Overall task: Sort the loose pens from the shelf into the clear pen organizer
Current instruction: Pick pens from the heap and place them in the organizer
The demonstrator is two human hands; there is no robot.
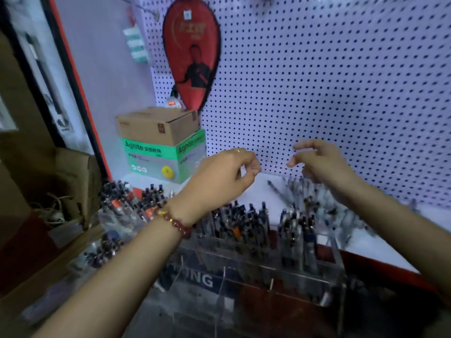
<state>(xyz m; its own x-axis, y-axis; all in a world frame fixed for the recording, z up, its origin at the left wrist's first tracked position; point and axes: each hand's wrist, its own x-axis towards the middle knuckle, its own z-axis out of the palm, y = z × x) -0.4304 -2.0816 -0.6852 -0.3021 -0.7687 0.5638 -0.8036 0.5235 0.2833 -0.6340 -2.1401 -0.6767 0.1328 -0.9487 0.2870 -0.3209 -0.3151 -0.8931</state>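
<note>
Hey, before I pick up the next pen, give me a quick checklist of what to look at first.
1. Free left hand: fingers curled, picture blurred; cannot tell.
2. Free right hand: no pen seen in it; ok.
3. Any loose pens on the shelf: a pile lies below the right hand; ok.
4. Room in the organizer: front compartments look empty; ok.
5. Room in its rear compartments: packed with pens; not ok.
</note>
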